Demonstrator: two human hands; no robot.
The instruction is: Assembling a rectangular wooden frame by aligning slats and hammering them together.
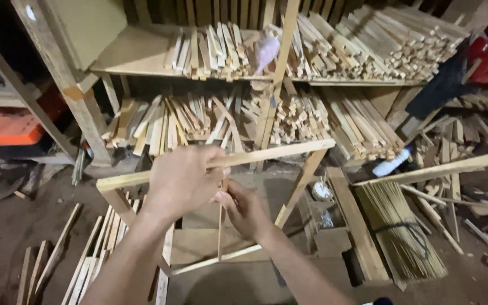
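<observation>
My left hand (pixel 183 179) grips the top bar of a light wooden frame (pixel 289 151) held up in front of me. Just below it, my right hand (pixel 243 208) pinches a thin upright wooden slat (pixel 221 237) that runs from the top bar down to the frame's bottom strip (pixel 210 261). The frame's right leg (pixel 301 183) slants downward. Both hands sit close together near the middle of the top bar.
Behind the frame stand wooden shelves (pixel 136 53) stacked with cut wood strips (pixel 368 39). A bundle of thin sticks (pixel 399 234) lies on the floor at right, beside a white bottle (pixel 391 164). Loose slats (pixel 94 254) lie at left. An orange object (pixel 9 127) sits far left.
</observation>
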